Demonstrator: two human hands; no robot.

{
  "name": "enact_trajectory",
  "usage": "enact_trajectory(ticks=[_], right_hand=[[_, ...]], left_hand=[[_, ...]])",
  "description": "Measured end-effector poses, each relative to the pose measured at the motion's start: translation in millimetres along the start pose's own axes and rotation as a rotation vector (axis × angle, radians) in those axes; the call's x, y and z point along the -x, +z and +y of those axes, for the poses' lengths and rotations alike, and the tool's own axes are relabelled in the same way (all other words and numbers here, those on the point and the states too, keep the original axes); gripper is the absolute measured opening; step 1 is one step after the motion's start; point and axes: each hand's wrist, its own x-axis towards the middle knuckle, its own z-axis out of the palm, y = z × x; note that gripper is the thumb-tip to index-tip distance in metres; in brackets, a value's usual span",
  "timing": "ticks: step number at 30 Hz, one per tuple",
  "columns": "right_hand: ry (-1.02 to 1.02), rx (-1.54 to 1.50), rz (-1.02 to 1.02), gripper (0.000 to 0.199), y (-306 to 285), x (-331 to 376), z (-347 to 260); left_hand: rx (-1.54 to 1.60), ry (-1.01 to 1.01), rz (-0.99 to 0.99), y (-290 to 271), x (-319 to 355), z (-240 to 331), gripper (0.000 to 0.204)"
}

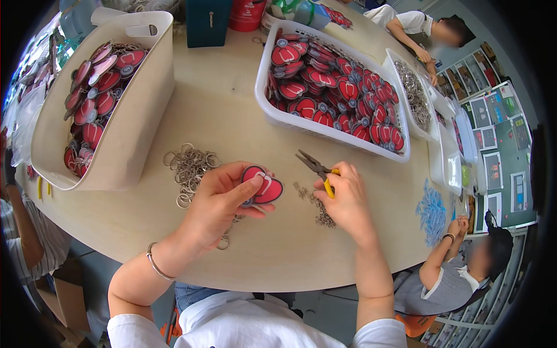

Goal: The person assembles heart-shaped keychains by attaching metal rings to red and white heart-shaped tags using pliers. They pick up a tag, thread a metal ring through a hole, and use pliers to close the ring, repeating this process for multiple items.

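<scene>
Between the thumb and fingers of my left hand (223,194) is a red, dark-edged keychain charm (271,190). My right hand (346,200) is closed round the yellow grips of a pair of pliers (316,167), whose dark jaws point up and to the left, slightly parted. Under and beside that hand lies a small heap of little metal links (323,217). Left of my left hand is a pile of silver split rings (188,168), some of it hidden behind the hand and wrist.
A white basket (264,98) full of similar red charms stands at the back right. To the left stands a tall cream bin (133,133) with more. Blue strips (430,211) lie by the right edge. Two people work at the right side; another person's arm shows at far left.
</scene>
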Motion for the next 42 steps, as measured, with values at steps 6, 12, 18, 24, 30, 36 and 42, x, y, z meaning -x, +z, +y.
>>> enact_trajectory(ticks=[6,12,18,24,30,36,42], right_hand=[[0.022,-0.069,-0.016,0.011,2,-3,6],[-0.005,-0.063,-0.051,0.011,0,-2,-4],[0.1,-0.264,-0.071,0.011,-1,-6,2],[0.088,-0.197,-0.095,0.013,-15,-13,-6],[0.049,-0.23,-0.147,0.015,-20,-17,-14],[-0.055,0.08,0.011,0.012,-8,-12,-7],[-0.115,-0.018,-0.037,0.011,-3,2,-16]], left_hand=[[-0.012,0.012,-0.01,0,0,0,0.028],[-0.027,0.022,-0.014,2,1,-1,0.029],[-0.034,0.02,-0.014,2,2,-1,0.028],[-0.055,0.048,-0.031,2,1,-5,0.027],[-0.051,0.039,-0.035,1,1,-5,0.027],[-0.052,0.051,-0.034,2,1,-4,0.027],[-0.039,0.062,-0.031,1,2,-5,0.027]])
